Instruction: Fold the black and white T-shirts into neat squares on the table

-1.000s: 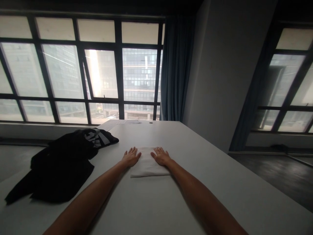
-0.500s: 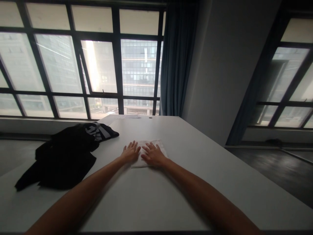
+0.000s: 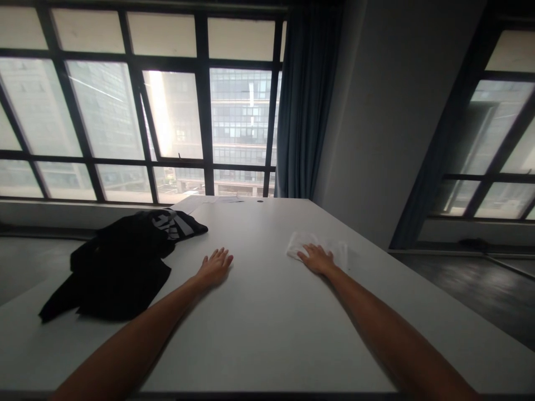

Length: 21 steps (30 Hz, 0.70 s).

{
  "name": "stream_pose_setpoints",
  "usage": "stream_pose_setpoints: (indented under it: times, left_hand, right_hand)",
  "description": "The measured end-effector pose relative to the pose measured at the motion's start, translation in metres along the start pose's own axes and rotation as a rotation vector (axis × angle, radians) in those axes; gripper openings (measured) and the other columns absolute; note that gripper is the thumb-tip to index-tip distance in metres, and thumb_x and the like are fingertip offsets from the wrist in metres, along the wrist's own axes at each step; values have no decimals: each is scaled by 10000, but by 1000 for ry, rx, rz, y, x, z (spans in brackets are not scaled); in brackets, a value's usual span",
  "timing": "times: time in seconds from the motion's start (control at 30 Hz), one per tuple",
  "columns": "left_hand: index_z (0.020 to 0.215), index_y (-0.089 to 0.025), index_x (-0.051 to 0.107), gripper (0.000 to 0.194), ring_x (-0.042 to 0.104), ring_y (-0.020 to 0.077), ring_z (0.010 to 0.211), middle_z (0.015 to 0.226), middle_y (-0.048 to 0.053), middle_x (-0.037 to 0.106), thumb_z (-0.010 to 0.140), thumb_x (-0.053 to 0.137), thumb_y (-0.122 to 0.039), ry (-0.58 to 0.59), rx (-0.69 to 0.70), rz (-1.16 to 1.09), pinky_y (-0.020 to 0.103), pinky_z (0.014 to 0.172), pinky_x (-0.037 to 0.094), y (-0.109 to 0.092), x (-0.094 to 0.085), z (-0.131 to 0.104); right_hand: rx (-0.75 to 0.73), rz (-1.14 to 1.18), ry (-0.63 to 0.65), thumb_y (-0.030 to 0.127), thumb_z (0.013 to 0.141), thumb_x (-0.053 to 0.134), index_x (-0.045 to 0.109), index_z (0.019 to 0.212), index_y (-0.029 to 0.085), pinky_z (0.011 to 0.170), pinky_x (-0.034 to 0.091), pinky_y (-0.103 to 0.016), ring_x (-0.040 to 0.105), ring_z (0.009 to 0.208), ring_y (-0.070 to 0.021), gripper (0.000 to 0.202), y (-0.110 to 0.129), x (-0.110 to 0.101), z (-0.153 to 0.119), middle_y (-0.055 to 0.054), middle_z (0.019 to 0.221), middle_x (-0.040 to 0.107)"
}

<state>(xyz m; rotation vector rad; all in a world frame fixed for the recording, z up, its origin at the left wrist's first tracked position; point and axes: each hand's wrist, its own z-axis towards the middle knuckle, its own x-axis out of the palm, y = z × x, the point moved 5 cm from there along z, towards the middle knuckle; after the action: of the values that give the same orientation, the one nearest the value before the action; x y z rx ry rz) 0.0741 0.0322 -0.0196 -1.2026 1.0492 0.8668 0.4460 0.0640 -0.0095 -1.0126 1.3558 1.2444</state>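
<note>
A thin white cloth [image 3: 297, 243] lies on the white table [image 3: 259, 334], right of the middle, its outline slightly blurred. My right hand [image 3: 316, 259] rests flat on top of it, fingers spread, covering part of the cloth. Well to the left, my left hand [image 3: 214, 268] lies palm down on the bare tabletop with its fingers stretched out and nothing in them. Beyond that hand on the left is a crumpled black garment [image 3: 121, 273] with a pale grey print on it.
Sheets of paper [image 3: 225, 199] lie at the far end of the table, beside a small dark round hole [image 3: 259, 201]. Behind stand large windows [image 3: 175, 111] and a blue curtain [image 3: 298, 111]. The table's right edge slopes down towards the grey floor [image 3: 468, 289].
The cloth has slid to the right under my right hand. My left hand has come off the cloth and now lies on the table slightly left of where it was.
</note>
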Motion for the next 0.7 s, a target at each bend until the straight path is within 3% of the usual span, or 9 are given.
stream_pose_setpoints:
  times: [0.1, 0.2, 0.27, 0.37, 0.47, 0.53, 0.63, 0.7]
  left_hand:
    - [1493, -170, 349, 633, 126, 284, 1487, 1605, 107, 215, 993, 126, -488, 12, 19, 58, 614, 1146, 107, -8, 1, -1]
    - [1476, -177, 383, 621, 147, 299, 1482, 1600, 115, 231, 992, 146, -485, 9, 33, 95, 640, 1132, 117, -12, 3, -1]
    - [1474, -184, 390, 615, 158, 298, 1480, 1597, 114, 239, 992, 156, -486, -2, 33, 104, 637, 1132, 130, -13, 5, -2]
    - [1475, -196, 390, 607, 161, 293, 1480, 1597, 105, 245, 992, 169, -488, -23, 21, 125, 630, 1132, 143, -11, 8, -2]
    - [1459, -212, 421, 586, 199, 293, 1470, 1589, 89, 271, 991, 201, -486, -19, 26, 139, 604, 1130, 189, -9, 4, 1]
    - [1401, -246, 503, 555, 348, 271, 1412, 1530, 69, 406, 986, 233, -499, -15, 41, 130, 501, 1110, 302, -5, -7, 6]
    - [1296, -253, 603, 519, 559, 244, 1233, 1355, 70, 609, 977, 284, -509, -57, -13, 136, 354, 992, 436, 13, -42, 18]
    - [1309, -182, 589, 507, 521, 305, 1262, 1374, 141, 577, 970, 332, -458, -139, -98, 178, 419, 1020, 400, 34, -72, 23]
  right_hand:
    - [149, 64, -53, 631, 928, 279, 366, 1501, 186, 1061, 128, -697, 174, 1439, -427, 731, -72, -11, 11, -201, 1578, 241]
    - [308, 104, -99, 655, 895, 313, 410, 1481, 182, 1035, 121, -725, 159, 1423, -484, 759, -132, -16, 18, -212, 1572, 248]
    - [390, 105, -139, 644, 892, 316, 423, 1471, 216, 1044, 112, -730, 160, 1422, -486, 728, -158, -18, 25, -178, 1569, 275]
    - [452, 107, -130, 633, 900, 268, 381, 1489, 218, 1073, 84, -725, 141, 1432, -470, 730, -178, -18, 34, -147, 1581, 262]
    - [460, 112, -148, 620, 915, 236, 363, 1491, 175, 1083, 63, -719, 138, 1429, -475, 739, -176, -22, 37, -168, 1579, 255]
    - [399, 90, -214, 604, 926, 256, 396, 1469, 167, 1086, 46, -714, 146, 1426, -480, 711, -161, -28, 35, -180, 1569, 274]
    - [167, 63, -200, 577, 941, 314, 457, 1426, 208, 1097, 58, -704, 178, 1431, -449, 626, -113, -29, 29, -161, 1557, 312]
    - [20, 44, -132, 572, 946, 329, 470, 1410, 255, 1119, 82, -678, 198, 1443, -399, 580, -73, -23, 19, -119, 1561, 321]
